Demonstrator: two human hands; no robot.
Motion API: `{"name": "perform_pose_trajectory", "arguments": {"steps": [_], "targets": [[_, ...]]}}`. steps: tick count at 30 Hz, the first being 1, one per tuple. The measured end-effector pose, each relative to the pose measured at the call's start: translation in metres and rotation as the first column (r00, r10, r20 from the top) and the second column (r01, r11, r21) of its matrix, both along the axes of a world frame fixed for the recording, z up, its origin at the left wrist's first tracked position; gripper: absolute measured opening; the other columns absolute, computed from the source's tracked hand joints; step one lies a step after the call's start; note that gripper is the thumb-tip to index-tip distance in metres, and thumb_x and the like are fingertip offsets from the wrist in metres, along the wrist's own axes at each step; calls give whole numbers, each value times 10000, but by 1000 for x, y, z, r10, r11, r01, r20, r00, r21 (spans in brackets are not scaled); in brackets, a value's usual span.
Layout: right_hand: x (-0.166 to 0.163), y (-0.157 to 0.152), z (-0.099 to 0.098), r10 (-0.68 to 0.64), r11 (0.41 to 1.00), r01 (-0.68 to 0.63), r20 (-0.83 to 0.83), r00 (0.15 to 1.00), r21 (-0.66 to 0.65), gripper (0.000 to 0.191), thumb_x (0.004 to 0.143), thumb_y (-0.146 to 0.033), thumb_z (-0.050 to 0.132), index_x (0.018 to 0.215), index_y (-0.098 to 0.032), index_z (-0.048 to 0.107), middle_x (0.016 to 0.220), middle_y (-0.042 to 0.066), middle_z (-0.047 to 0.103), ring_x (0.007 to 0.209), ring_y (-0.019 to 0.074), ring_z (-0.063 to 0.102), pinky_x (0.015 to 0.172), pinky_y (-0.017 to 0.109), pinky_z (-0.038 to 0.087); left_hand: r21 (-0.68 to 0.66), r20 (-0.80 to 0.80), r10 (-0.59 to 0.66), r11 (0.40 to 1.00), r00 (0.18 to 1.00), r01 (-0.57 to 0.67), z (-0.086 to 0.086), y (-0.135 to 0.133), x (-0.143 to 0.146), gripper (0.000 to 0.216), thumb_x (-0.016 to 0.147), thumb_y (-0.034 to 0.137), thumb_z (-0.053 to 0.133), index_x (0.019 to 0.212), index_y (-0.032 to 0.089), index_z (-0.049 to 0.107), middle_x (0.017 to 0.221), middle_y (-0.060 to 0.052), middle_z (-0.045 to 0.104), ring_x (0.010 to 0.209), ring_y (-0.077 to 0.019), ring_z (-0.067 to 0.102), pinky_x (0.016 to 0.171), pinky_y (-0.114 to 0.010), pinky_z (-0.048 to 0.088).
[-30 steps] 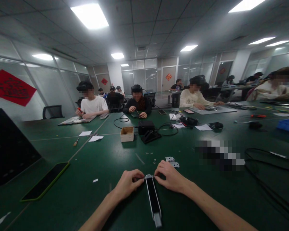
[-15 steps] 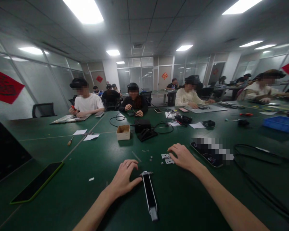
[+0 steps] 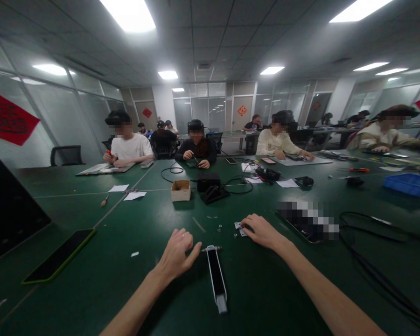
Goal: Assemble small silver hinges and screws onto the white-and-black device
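A long black bar with a white rim and a metal end [image 3: 216, 277] lies on the green table [image 3: 126, 280], pointing away from me. My left hand [image 3: 178, 255] rests flat just left of its far end, fingers stretched out, holding nothing. My right hand [image 3: 262, 230] reaches forward to small white metal brackets [image 3: 238, 228] and lies on them, fingers curled down; what they pinch is hidden. A few tiny loose washers [image 3: 219, 228] lie between the brackets and the bar.
A phone in a green case [image 3: 58, 255] lies at the left, a dark monitor [image 3: 7, 205] beyond it. A blurred phone [image 3: 303, 223] and black cables [image 3: 378, 261] are at the right. A cardboard box [image 3: 181, 190] and black device [image 3: 210, 186] stand mid-table. Several people work at the far side.
Both hands have let go of the bar's far end. The left hand has opened beside it. The right hand has moved forward and right to the white brackets.
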State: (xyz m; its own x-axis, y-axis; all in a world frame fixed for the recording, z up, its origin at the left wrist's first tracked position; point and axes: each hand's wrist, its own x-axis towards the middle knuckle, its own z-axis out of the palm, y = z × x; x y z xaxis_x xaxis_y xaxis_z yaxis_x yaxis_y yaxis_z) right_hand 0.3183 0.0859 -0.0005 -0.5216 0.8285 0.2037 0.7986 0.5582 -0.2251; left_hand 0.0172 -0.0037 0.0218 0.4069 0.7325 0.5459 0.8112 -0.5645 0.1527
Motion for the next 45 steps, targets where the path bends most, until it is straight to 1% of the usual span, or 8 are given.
{"name": "perform_pose_trajectory", "arguments": {"steps": [6, 13, 20, 23, 26, 33, 37, 45], "targets": [[1, 6, -6, 21, 1000, -21, -38, 999, -3, 202, 911, -235, 463, 962, -163, 645, 933, 78, 613, 887, 196, 543, 806, 322, 420, 102, 123, -9, 995, 992, -4, -5, 5, -3, 489, 933, 242, 298, 449, 183, 339, 422, 36, 336, 410, -92, 295, 539, -269, 271], [-21, -16, 11, 200, 952, -151, -167, 965, 268, 189, 918, -160, 431, 945, -148, 618, 926, 91, 604, 844, 192, 536, 757, 330, 434, -272, 313, 109, 962, 943, -21, -1, 3, 3, 275, 911, 369, 388, 814, 178, 560, 572, 41, 481, 515, -114, 448, 534, -224, 328], [-87, -65, 9, 586, 711, -476, -62, 808, 518, 203, 933, -124, 406, 913, -143, 607, 842, 69, 623, 772, 156, 523, 673, 284, 391, -595, 637, 93, 691, 765, 411, -1, 2, 12, 335, 816, 408, 578, 1011, 136, 580, 706, 15, 569, 618, -114, 510, 582, -220, 390], [-94, -71, 7, 617, 683, -488, -71, 784, 543, 213, 941, -134, 403, 900, -142, 612, 835, 61, 631, 746, 151, 518, 659, 277, 391, -664, 661, 124, 556, 740, 500, 3, 2, 9, 420, 760, 379, 651, 1088, 139, 548, 656, 50, 525, 566, -91, 467, 544, -204, 365], [-85, -69, 11, 590, 733, -464, -125, 797, 497, 219, 939, -127, 399, 1002, -142, 608, 882, 70, 634, 759, 149, 527, 664, 271, 404, -710, 642, 159, 492, 750, 504, 12, 2, 1, 406, 762, 342, 637, 1111, 151, 553, 691, 41, 517, 585, -90, 470, 530, -201, 352], [-48, -55, 36, 350, 937, -350, -18, 937, 1, 279, 828, 0, 452, 967, -162, 632, 993, 72, 613, 872, 178, 551, 736, 300, 431, -803, 509, 306, 505, 805, 316, 8, 15, -29, 272, 721, 284, 619, 931, 144, 517, 744, 6, 570, 618, -116, 526, 552, -235, 398], [-45, -58, 46, 287, 938, -265, 72, 955, -221, 233, 845, -55, 469, 913, -185, 651, 1009, 61, 602, 904, 190, 561, 750, 308, 437, -829, 394, 297, 523, 870, 198, -3, 19, -33, 254, 706, 285, 623, 872, 157, 478, 718, 4, 594, 620, -131, 547, 556, -240, 404], [-54, -69, 57, 269, 918, -226, 96, 958, -325, 282, 848, -30, 471, 999, -170, 664, 1079, 82, 593, 989, 211, 559, 822, 330, 450, -658, 48, 156, 748, 987, -86, 4, 12, -21, 209, 812, 319, 524, 964, 178, 553, 893, -26, 621, 763, -165, 562, 667, -264, 412]]}}
